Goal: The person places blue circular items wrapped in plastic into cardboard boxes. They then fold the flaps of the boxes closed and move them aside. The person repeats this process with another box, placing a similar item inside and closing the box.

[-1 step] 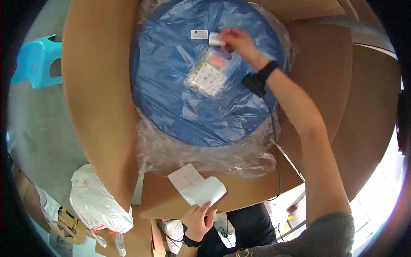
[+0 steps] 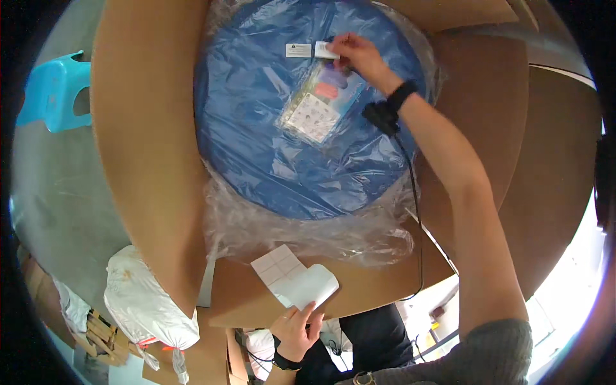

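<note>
Open brown cardboard box (image 2: 144,160), grey floor (image 2: 58,186) past its left edge. Out there: bright-blue plastic stool (image 2: 54,93), plus stuffed white plastic sack (image 2: 144,298) by near-left corner. Inside: large round blue plastic-wrapped item (image 2: 250,154); small white rectangular labels (image 2: 298,51) toward its far edge, clear-bagged printed leaflet (image 2: 314,117) nearer its middle. Right hand (image 2: 360,56): fingers curled, narrow, touching right-hand label; pinch or press, can't tell. Left hand (image 2: 296,332): loosely bent, fingertip on curled white sticker sheet (image 2: 277,266), box's near flap; grip unclear.
</note>
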The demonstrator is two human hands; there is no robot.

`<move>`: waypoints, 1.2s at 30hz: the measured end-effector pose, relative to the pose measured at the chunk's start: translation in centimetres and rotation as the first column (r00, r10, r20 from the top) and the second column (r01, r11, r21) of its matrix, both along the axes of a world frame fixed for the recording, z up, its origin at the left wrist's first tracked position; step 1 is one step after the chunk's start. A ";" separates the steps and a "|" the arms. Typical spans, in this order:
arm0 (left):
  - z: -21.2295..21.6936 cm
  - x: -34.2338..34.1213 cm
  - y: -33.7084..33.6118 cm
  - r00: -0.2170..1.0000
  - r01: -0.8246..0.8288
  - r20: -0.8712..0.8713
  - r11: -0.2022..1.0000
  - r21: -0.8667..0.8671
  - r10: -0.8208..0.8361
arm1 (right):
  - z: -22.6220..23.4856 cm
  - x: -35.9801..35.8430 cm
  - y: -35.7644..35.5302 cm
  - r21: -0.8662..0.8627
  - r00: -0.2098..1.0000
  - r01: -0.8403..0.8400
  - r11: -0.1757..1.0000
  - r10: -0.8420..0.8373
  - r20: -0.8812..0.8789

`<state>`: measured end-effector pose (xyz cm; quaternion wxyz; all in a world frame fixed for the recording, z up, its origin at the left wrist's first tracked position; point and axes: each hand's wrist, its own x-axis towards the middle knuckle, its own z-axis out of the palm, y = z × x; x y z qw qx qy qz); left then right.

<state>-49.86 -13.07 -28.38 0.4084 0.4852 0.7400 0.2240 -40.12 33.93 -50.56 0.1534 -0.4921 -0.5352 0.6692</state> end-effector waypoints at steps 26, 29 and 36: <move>0.0 0.0 -0.6 0.999 0.019 -0.045 1.000 0.011 -0.019 | -2.7 -1.3 0.7 0.521 0.726 -0.488 0.701 -0.005 0.687; 0.1 -0.1 0.0 0.995 0.043 -0.093 0.999 0.021 -0.041 | -1.1 0.0 1.0 0.452 0.507 -0.634 0.627 -0.103 0.856; 0.2 0.2 -0.5 1.000 0.027 -0.008 0.999 0.025 -0.027 | 2.9 18.6 -3.4 0.528 0.571 -0.211 0.823 -0.335 0.750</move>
